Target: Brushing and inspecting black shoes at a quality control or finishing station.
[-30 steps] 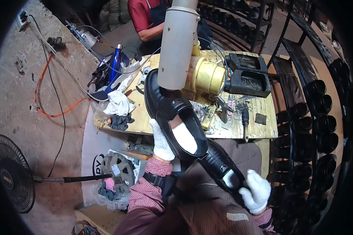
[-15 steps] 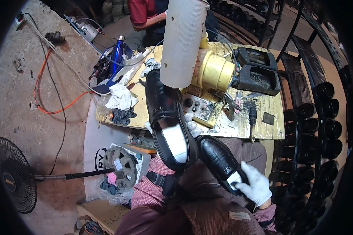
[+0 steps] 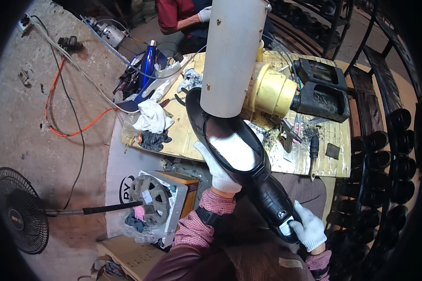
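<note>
A black leather shoe (image 3: 234, 151) with a pale insole is tilted so that its opening faces me. My gloved left hand (image 3: 217, 169) grips its left side and underside, with part of the fingers hidden behind it. The far part of this shoe lies behind the lower end of a grey ribbed tube (image 3: 232, 61). In my lap area a second black shoe (image 3: 271, 202), with a small metal ornament, overlaps the first one's heel. At its heel end my gloved right hand (image 3: 310, 225) holds it, the thumb over the opening.
Beyond the shoes stands a yellow worktable (image 3: 173, 100) bearing a yellow machine part (image 3: 274, 91), black cut-open canisters (image 3: 322, 98), a brush (image 3: 313, 152) and rags (image 3: 153, 117). Racks of black shoes (image 3: 401, 166) line the right. A fan (image 3: 21, 210) is at left; another person (image 3: 178, 18) sits opposite.
The first shoe has moved right and turned, its heel swinging over the second shoe. My left hand, mostly hidden before, now shows beside it. The right hand keeps its hold.
</note>
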Tool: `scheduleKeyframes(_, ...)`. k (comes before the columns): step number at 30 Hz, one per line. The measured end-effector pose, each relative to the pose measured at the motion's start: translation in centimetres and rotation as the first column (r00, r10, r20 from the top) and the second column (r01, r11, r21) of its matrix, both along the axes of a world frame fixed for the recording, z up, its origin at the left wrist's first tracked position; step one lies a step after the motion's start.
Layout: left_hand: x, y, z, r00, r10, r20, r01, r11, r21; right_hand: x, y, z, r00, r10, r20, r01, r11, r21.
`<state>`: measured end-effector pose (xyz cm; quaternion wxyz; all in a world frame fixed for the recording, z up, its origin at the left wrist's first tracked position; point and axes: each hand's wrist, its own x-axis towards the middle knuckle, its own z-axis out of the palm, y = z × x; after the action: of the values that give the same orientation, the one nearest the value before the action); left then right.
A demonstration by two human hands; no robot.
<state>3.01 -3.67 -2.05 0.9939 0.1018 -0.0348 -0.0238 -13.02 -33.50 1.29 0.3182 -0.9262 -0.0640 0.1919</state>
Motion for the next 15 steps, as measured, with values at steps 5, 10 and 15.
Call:
scheduleKeyframes(5,0.5,-0.9,1.9,0.969,0.011,0.248,0.089,0.918,-0.387,0.0,-0.2,-0.4,1.000,-0.025,0.010,0.024,0.999,0.043)
scheduleKeyframes(10,2.0,1.9,3.8,0.940,0.340,0.008,-0.275,0.747,0.605,0.2,-0.1,0.1,0.999,-0.033,-0.017,0.033,0.999,0.025)
scheduleKeyframes(15,2.2,6.5,4.7,0.931,0.362,0.035,-0.324,0.780,0.536,0.0,0.1,0.2,0.997,-0.064,-0.043,0.065,0.998,0.025)
